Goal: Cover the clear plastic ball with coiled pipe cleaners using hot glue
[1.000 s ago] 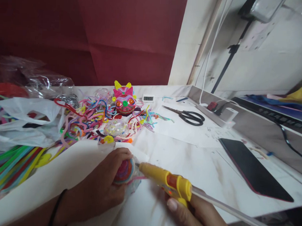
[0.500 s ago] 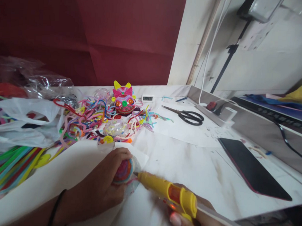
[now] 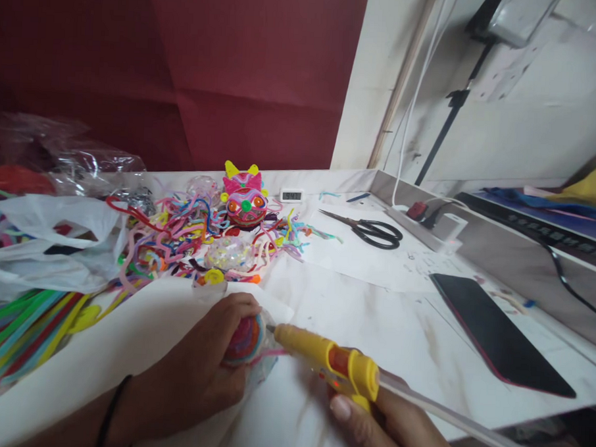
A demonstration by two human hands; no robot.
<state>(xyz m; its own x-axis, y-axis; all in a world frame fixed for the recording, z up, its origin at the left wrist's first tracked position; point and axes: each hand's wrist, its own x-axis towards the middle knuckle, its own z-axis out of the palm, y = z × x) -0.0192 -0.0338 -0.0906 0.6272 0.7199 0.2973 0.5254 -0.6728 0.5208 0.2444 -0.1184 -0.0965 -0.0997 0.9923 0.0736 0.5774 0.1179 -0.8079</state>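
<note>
My left hand (image 3: 213,355) is closed around a clear plastic piece (image 3: 268,318) partly covered in coiled pipe cleaner (image 3: 246,343) of pink, orange and blue. A loose pink strand juts from its right side. In my right hand (image 3: 368,424) is a yellow hot glue gun (image 3: 322,353), a long translucent glue stick (image 3: 448,411) sticking out of its back. The gun's metal nozzle is at the right edge of the clear piece; whether it touches I cannot tell. My left fingers hide much of the coiled side.
Behind my hands lie a heap of pipe cleaner scraps (image 3: 179,225), a finished-looking colourful animal head (image 3: 247,198) and a small digital clock (image 3: 292,195). Black-handled scissors (image 3: 371,230), a dark phone-like slab (image 3: 501,331) and a power strip (image 3: 438,236) are to the right. A white plastic bag (image 3: 79,266) sits left.
The glue gun has shifted slightly up along the clear piece's right edge, and its back end has swung left. The pink strand now shows more plainly. My left hand has stayed about still.
</note>
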